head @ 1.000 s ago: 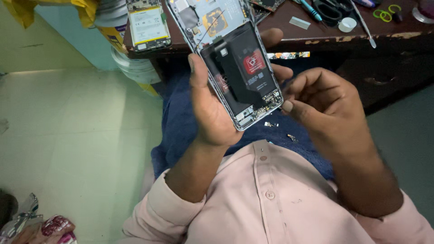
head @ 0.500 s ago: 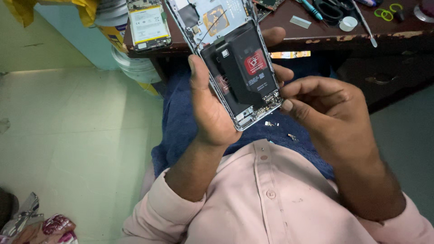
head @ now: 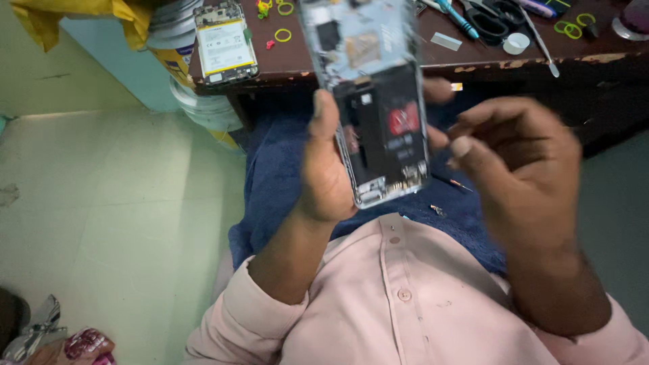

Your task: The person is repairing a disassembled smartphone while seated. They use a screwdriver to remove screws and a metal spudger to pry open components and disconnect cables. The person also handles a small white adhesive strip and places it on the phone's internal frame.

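Left hand (head: pixel 324 176) has a full grip round the opened phone (head: pixel 378 128) held upright over the lap, right hand (head: pixel 520 162) w/ fingers pinched beside it, contents unclear: a slip could drop phone or loose screws onto the floor.

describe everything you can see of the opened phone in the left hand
The phone has its back cover off, showing a pale metal frame, small boards near the top and a black battery with a red mark lower down. It is motion-blurred, so fine parts are unclear. It is held up, top tilted away toward the desk, above the lap. The left hand grips its left edge and back; the right hand is beside its right edge, fingers pinched.
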